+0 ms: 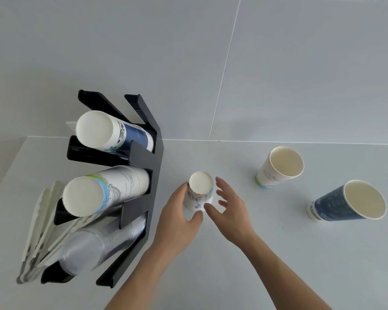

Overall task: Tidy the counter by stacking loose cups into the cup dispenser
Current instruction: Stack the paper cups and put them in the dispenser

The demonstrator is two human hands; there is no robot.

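A small white paper cup (199,193) stands upside down on the counter, just right of the black cup dispenser (152,175). My left hand (179,220) wraps its left side, thumb curled under its front. My right hand (229,211) hovers at its right with fingers spread, thumb close to the cup's rim. The dispenser holds a blue-printed cup stack (112,133) on top, a white-printed stack (103,191) in the middle and clear plastic cups (94,247) at the bottom. Two loose cups stand upright to the right: a white one (280,168) and a blue one (349,202).
White stirrers or straws (43,224) lean in a holder left of the dispenser. A tiled grey wall (255,63) rises behind the pale counter (278,253).
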